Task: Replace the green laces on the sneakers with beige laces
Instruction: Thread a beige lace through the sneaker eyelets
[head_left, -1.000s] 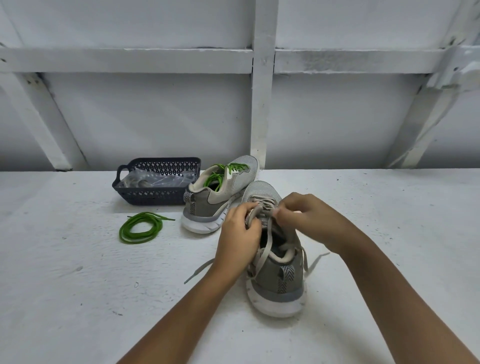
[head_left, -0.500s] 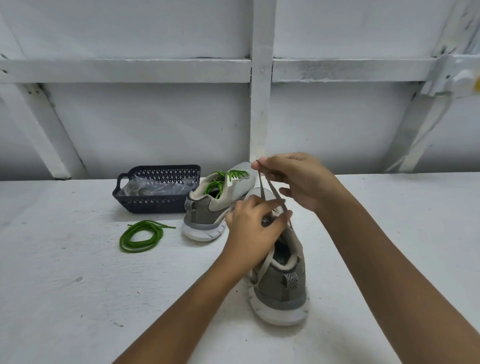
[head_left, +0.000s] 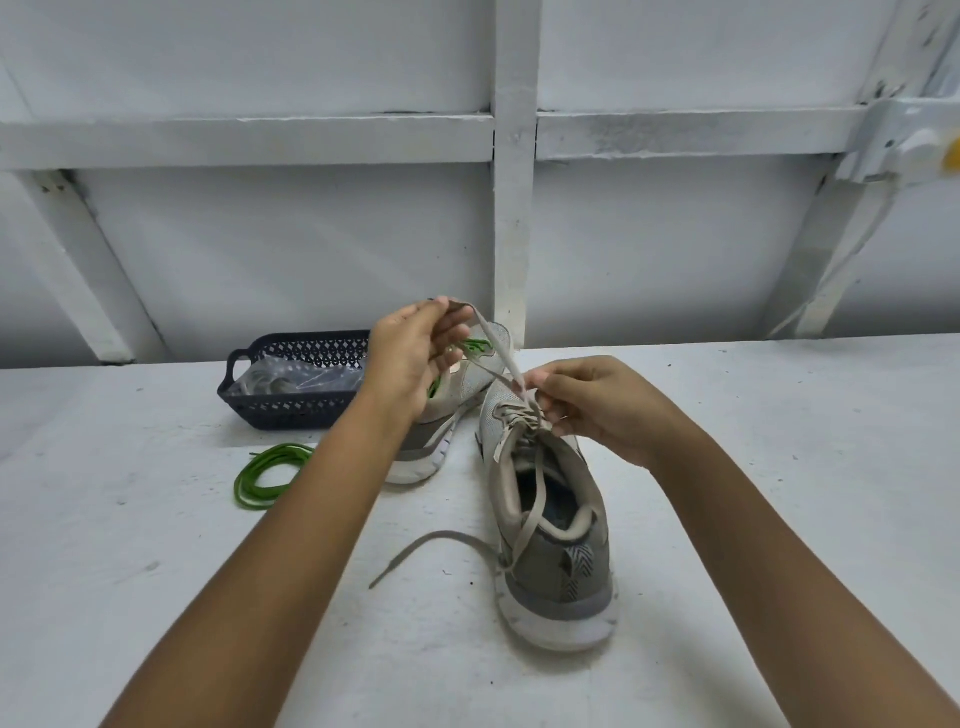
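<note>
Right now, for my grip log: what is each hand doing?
Left hand: pinches the beige lace, held up high.
Right hand: pinches the same lace at the eyelets of the near sneaker.

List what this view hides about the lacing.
Head view, far sneaker: the left hand covers most of its green lace.
Head view, near sneaker: the right hand hides which eyelet the beige lace enters.
Head view, basket: contents blurred inside clear plastic.
</note>
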